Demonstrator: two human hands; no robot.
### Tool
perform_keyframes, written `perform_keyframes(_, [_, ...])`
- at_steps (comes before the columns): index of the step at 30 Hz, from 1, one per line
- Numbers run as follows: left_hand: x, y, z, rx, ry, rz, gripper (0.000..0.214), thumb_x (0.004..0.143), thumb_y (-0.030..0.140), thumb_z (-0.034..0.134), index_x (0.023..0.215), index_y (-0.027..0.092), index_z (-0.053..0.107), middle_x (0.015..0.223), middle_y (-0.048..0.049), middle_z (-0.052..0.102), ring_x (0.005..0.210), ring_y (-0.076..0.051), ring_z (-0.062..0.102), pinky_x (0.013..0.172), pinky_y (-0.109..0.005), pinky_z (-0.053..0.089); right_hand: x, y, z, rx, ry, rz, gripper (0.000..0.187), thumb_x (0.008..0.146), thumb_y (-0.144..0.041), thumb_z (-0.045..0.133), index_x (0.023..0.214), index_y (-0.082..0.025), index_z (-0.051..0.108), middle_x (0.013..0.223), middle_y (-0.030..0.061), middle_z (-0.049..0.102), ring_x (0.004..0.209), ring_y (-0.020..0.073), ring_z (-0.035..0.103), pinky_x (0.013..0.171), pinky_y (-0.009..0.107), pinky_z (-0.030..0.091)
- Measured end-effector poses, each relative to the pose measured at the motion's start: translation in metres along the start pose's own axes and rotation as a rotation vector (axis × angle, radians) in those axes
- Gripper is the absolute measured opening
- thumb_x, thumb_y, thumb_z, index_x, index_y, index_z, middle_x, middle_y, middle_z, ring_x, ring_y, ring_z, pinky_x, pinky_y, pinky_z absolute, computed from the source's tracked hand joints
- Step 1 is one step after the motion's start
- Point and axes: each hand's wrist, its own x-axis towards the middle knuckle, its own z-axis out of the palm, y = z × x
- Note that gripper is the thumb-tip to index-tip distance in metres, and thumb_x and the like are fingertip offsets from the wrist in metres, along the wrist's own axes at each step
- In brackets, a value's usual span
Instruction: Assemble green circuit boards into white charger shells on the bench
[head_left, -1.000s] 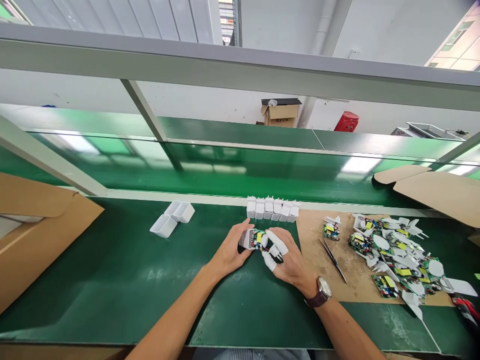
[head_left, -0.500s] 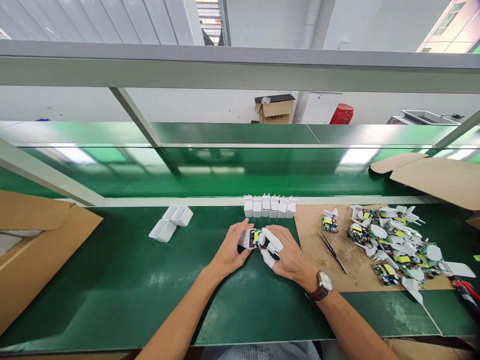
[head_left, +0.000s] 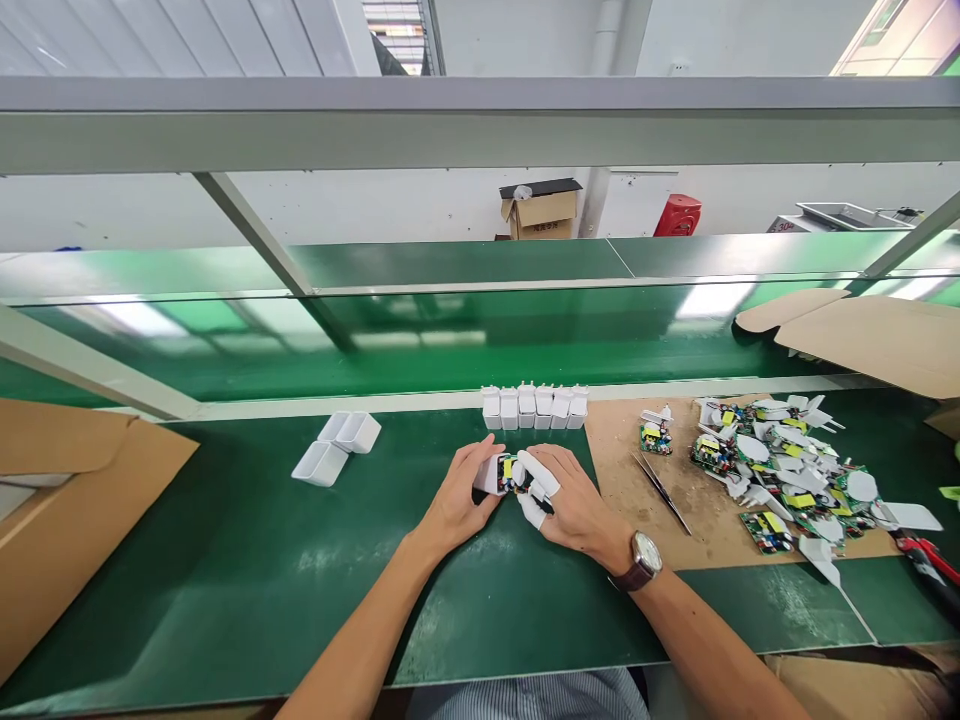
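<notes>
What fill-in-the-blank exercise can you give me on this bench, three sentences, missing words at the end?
The left hand holds a ____ casing.
Strapped to the wrist above the right hand is a ____.
On the brown sheet, the tweezers lie to the ____ of the piled circuit boards.
Missing words: white; watch; left.

1 small, white, box-like casing [head_left: 488,476] lies sideways in the left hand [head_left: 459,497], its open end facing right. 1 circuit board [head_left: 512,474], crowded with yellow, pale and dark components, meets that opening; the right hand [head_left: 576,508] partly hides its right end, and how deep it reaches inside is unclear.
</notes>
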Motion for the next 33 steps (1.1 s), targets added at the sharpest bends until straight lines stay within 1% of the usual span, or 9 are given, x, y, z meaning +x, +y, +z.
perform_keyframes(7, [-0.0002,0.0011,-0.0001,-0.003,-0.003,-0.006,0.083,0.093,0.016,0.065,0.161,0.031,0.021,0.140,-0.0106,0.062,0.133,-0.027,0.050,0.112,-0.052,0.047,0.0002,-0.0004,-0.0009,0.000,-0.012,0.013,0.068,0.090,-0.008,0.054,0.154,-0.016,0.034,0.125,0.0181,0.062,0.119,0.0335,0.057,0.099,0.055,0.056])
perform_keyframes(15, [-0.0013,0.0007,0.0005,-0.009,-0.017,-0.037,0.081,0.092,0.018,0.067,0.160,0.032,0.024,0.140,-0.0100,0.061,0.134,-0.027,0.050,0.111,-0.049,0.048,-0.0010,-0.0004,0.0009,0.008,-0.026,-0.002,0.065,0.093,-0.012,0.054,0.154,-0.015,0.032,0.125,0.0191,0.062,0.118,0.0341,0.058,0.098,0.056,0.056])
perform_keyframes(21, [-0.0013,0.0039,0.0038,-0.053,-0.040,-0.022,0.081,0.092,0.016,0.066,0.159,0.034,0.024,0.142,-0.0093,0.060,0.135,-0.026,0.051,0.113,-0.050,0.047,-0.0054,0.0013,0.0054,0.035,-0.054,0.006,0.062,0.095,-0.018,0.059,0.152,-0.015,0.036,0.127,0.0193,0.062,0.120,0.0342,0.058,0.100,0.055,0.055])
perform_keyframes(23, [-0.0024,0.0032,0.0054,-0.090,-0.054,-0.034,0.081,0.092,0.019,0.066,0.160,0.032,0.023,0.145,-0.0112,0.057,0.135,-0.027,0.053,0.114,-0.050,0.046,-0.0070,0.0023,0.0074,0.048,-0.037,0.022,0.065,0.096,-0.023,0.062,0.154,-0.017,0.034,0.127,0.0187,0.063,0.120,0.0337,0.058,0.099,0.054,0.056])
perform_keyframes(25, [-0.0037,0.0017,0.0065,-0.125,-0.071,-0.049,0.081,0.092,0.022,0.066,0.160,0.029,0.022,0.147,-0.0138,0.054,0.135,-0.027,0.055,0.113,-0.050,0.047,-0.0082,0.0034,0.0087,0.049,0.011,0.043,0.067,0.097,-0.027,0.064,0.155,-0.018,0.032,0.124,0.0181,0.064,0.117,0.0332,0.060,0.096,0.053,0.057])
perform_keyframes(27, [-0.0047,-0.0001,0.0070,-0.120,-0.084,-0.043,0.078,0.093,0.026,0.067,0.159,0.028,0.026,0.147,-0.0150,0.055,0.135,-0.029,0.055,0.113,-0.052,0.047,-0.0087,0.0040,0.0086,0.059,0.058,0.061,0.068,0.097,-0.030,0.066,0.155,-0.019,0.033,0.119,0.0171,0.065,0.111,0.0323,0.062,0.091,0.052,0.059])
perform_keyframes(29, [-0.0051,-0.0019,0.0066,-0.108,-0.085,-0.041,0.070,0.095,0.029,0.065,0.157,0.028,0.032,0.145,-0.0141,0.058,0.134,-0.030,0.055,0.113,-0.055,0.046,-0.0085,0.0038,0.0070,0.095,0.079,0.082,0.067,0.097,-0.033,0.068,0.154,-0.020,0.034,0.116,0.0153,0.066,0.106,0.0307,0.063,0.089,0.050,0.059])
perform_keyframes(31, [-0.0048,-0.0037,0.0060,-0.166,-0.094,-0.090,0.064,0.097,0.031,0.061,0.156,0.029,0.034,0.142,-0.0131,0.062,0.131,-0.029,0.058,0.112,-0.056,0.047,-0.0077,0.0029,0.0049,0.160,0.080,0.097,0.062,0.099,-0.032,0.065,0.153,-0.022,0.036,0.115,0.0133,0.066,0.105,0.0288,0.063,0.090,0.049,0.059])
perform_keyframes(33, [-0.0042,-0.0052,0.0058,-0.293,-0.100,-0.175,0.063,0.099,0.032,0.058,0.156,0.027,0.034,0.139,-0.0130,0.064,0.127,-0.027,0.062,0.111,-0.052,0.049,-0.0065,0.0021,0.0038,0.209,0.072,0.112,0.052,0.102,-0.027,0.058,0.151,-0.025,0.041,0.115,0.0118,0.066,0.105,0.0267,0.063,0.090,0.047,0.059])
